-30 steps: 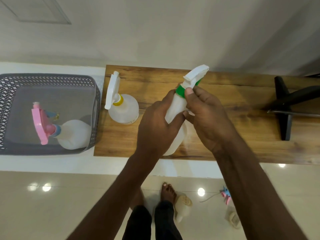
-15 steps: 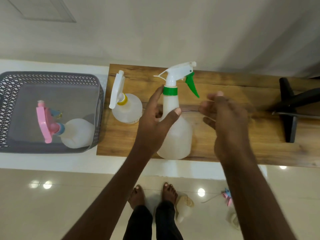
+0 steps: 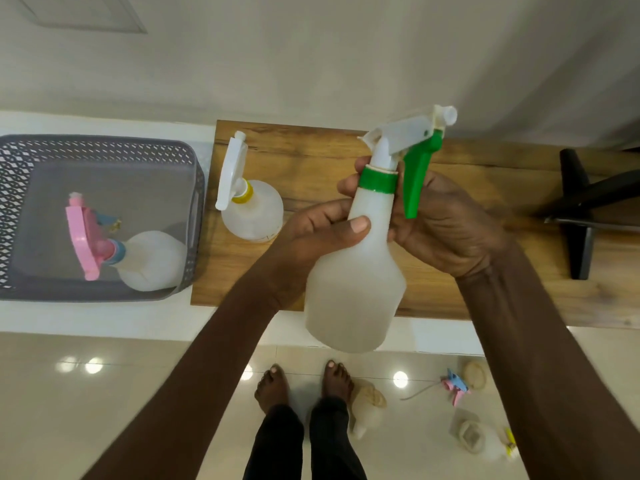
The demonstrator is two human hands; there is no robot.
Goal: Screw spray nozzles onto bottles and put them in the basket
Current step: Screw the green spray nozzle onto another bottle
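I hold a translucent white bottle (image 3: 355,289) with a white-and-green spray nozzle (image 3: 412,150) lifted above the wooden table (image 3: 450,299). My left hand (image 3: 311,237) grips its neck from the left. My right hand (image 3: 446,223) is wrapped behind the neck at the green collar. A second bottle with a yellow-collared white nozzle (image 3: 251,209) stands on the table's left end. The grey lattice basket (image 3: 31,157) at the left holds a bottle with a pink nozzle (image 3: 145,259) lying on its side.
A black stand (image 3: 578,216) sits on the table's right end. On the glossy floor below lie a loose pink-and-blue nozzle (image 3: 455,388) and other bottles near my bare feet (image 3: 304,382). A white wall rises behind the table.
The bottle rose off the table and tilted toward me. My right hand, which had let go, came back to the neck at the green collar. The nozzle now points right.
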